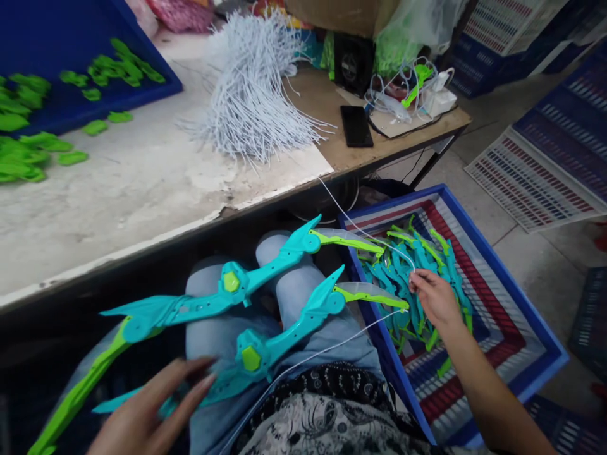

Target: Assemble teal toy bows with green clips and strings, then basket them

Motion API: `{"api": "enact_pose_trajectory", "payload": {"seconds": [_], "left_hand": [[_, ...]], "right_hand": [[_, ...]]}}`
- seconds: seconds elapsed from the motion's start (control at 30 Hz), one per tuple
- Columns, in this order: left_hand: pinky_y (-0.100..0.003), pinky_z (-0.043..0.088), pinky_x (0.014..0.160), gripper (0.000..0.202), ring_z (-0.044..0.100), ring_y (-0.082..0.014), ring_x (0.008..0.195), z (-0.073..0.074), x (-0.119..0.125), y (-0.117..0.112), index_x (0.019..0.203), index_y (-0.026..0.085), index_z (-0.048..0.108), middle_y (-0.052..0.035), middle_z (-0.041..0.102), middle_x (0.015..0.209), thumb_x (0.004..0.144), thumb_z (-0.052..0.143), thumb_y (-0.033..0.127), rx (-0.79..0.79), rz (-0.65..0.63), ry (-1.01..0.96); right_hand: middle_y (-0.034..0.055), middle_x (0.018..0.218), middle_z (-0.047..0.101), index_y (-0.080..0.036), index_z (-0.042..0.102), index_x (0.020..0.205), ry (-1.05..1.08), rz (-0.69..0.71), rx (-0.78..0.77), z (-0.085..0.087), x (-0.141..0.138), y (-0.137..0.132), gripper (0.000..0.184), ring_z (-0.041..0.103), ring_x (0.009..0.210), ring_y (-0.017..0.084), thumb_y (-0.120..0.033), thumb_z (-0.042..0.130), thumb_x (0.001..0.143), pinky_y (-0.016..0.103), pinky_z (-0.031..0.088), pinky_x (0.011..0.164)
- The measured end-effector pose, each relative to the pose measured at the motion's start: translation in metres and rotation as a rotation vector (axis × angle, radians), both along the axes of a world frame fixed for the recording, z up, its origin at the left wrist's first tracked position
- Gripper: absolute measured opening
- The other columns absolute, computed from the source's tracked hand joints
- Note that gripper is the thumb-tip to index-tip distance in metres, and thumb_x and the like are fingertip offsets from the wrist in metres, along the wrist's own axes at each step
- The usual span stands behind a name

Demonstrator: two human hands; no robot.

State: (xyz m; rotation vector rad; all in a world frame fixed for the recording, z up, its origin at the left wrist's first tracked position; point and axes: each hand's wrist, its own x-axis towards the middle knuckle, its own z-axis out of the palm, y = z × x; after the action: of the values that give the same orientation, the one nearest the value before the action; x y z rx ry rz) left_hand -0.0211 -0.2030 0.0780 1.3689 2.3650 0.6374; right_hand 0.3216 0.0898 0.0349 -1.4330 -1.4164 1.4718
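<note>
Two turquoise and lime-green toy bows lie across my lap, the farther toy bow (202, 308) and the nearer toy bow (303, 327). Over the left part of the nearer one is my left hand (152, 404), slightly blurred, thumb and fingers apart; it covers that end. My right hand (436, 300) pinches a white cord (353, 221) between thumb and fingertips, just beyond the bows' right tips. A second white cord (327, 349) runs from the nearer bow's right tip back toward my waist.
A blue-rimmed crate (526, 373) with several bows stands at my right. On the worktable (142, 202) lie a bundle of white cords (260, 95), a phone (356, 126) and loose green parts (42, 142) beside a blue bin (137, 104). More crates (535, 177) stand on the floor.
</note>
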Motion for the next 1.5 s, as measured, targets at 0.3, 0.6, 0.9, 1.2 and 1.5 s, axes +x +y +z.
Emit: {"api": "enact_pose_trajectory", "payload": {"seconds": [0.3, 0.6, 0.9, 1.2, 1.5], "left_hand": [[-0.035, 0.052, 0.088, 0.047, 0.062, -0.0254, 0.105, -0.020, 0.047, 0.126, 0.119, 0.019, 0.061, -0.0082, 0.066, 0.117, 0.085, 0.049, 0.048, -0.182, -0.381, -0.597], [-0.032, 0.052, 0.079, 0.027, 0.066, -0.0208, 0.087, -0.035, 0.078, 0.198, 0.102, 0.016, 0.068, -0.0075, 0.071, 0.097, 0.083, 0.056, 0.031, -0.144, -0.165, -1.050], [-0.021, 0.051, 0.057, 0.016, 0.064, -0.0105, 0.056, -0.069, 0.138, 0.274, 0.088, 0.011, 0.065, -0.0046, 0.067, 0.067, 0.086, 0.049, 0.006, -0.184, 0.104, -1.679], [-0.020, 0.049, 0.050, 0.019, 0.058, -0.0105, 0.047, -0.078, 0.145, 0.282, 0.067, 0.011, 0.059, -0.0019, 0.061, 0.054, 0.084, 0.059, 0.019, -0.127, 0.053, -1.535], [-0.031, 0.056, 0.074, 0.005, 0.064, -0.0243, 0.096, -0.002, 0.033, 0.180, 0.068, 0.016, 0.061, -0.0081, 0.071, 0.096, 0.071, 0.058, 0.020, 0.214, 0.317, -1.434]], "right_hand": [[0.0038, 0.078, 0.064, -0.019, 0.064, 0.072, -0.105, 0.114, 0.390, 0.001, -0.056, 0.029, 0.022, 0.058, 0.072, 0.017, -0.041, 0.065, 0.074, 0.030, 0.048, 0.065], [0.0051, 0.090, 0.065, -0.021, 0.068, 0.075, -0.106, 0.164, 0.586, -0.024, -0.060, 0.037, 0.013, 0.061, 0.083, 0.019, -0.033, 0.063, 0.079, 0.029, 0.048, 0.062], [0.0064, 0.097, 0.067, -0.022, 0.069, 0.080, -0.179, 0.252, 0.674, -0.036, -0.057, 0.035, 0.011, 0.061, 0.092, 0.021, -0.030, 0.062, 0.083, 0.035, 0.051, 0.076], [0.0068, 0.100, 0.067, -0.022, 0.064, 0.091, -0.207, 0.296, 0.750, -0.037, -0.058, 0.030, 0.014, 0.062, 0.094, 0.021, -0.033, 0.061, 0.085, 0.036, 0.052, 0.081], [0.0077, 0.102, 0.066, -0.021, 0.044, 0.131, -0.290, 0.214, 0.698, -0.041, -0.056, 0.029, 0.054, 0.062, 0.078, 0.019, -0.042, 0.062, 0.085, 0.036, 0.054, 0.077]]}}
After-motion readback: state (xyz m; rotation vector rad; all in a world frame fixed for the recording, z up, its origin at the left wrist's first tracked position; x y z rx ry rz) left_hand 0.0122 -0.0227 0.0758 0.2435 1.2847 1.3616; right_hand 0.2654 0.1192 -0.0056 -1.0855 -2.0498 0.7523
